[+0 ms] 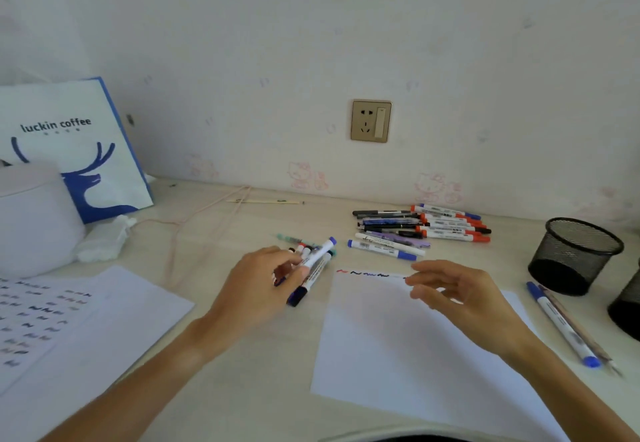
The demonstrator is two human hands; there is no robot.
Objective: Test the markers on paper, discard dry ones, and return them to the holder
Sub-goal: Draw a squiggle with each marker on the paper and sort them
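At my far left, a used sheet (52,317) covered in old test marks is lying on the desk (242,389), below a coffee bag (69,143). My left hand (256,285) is gripping a bundle of markers (313,265), fingers curled round them, caps pointing up and away, just left of the fresh paper (415,355). A short row of red, blue and black squiggles (367,273) is running along that paper's top edge. My right hand (450,289) is hovering over the paper, fingers loosely curled and holding nothing, reaching toward the bundle. Behind it, a pile of markers (422,230) is waiting by the wall; to the right, a blue marker (561,323) is lying beside the mesh holder (575,254). I am judging this as mid-testing: the next move calls for pulling one marker from the bundle, uncapping it and scribbling beside the last squiggle.
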